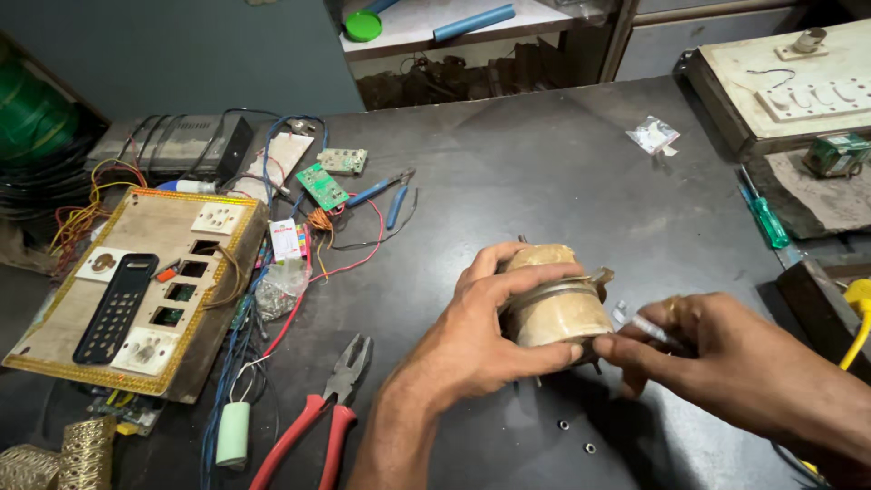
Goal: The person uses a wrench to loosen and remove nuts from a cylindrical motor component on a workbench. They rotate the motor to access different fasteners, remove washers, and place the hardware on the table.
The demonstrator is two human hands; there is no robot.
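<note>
Tan taped coil (553, 299), red-handled pliers (313, 426), green-handled screwdriver (769, 220), perhaps gold-trimmed switchboard (136, 290), green circuit board (322, 185).

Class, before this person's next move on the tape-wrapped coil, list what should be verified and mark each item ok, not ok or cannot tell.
1. Left hand grips the tape-wrapped coil firmly: ok.
2. Right hand pinches a thin whitish piece at the coil's side: ok.
3. What that piece is: cannot tell.
4. Red-handled pliers lie within reach: ok.
5. Two small loose rings on the table kept clear of the forearms: not ok, close.
6. Green screwdriver away from the hands: ok.
</note>
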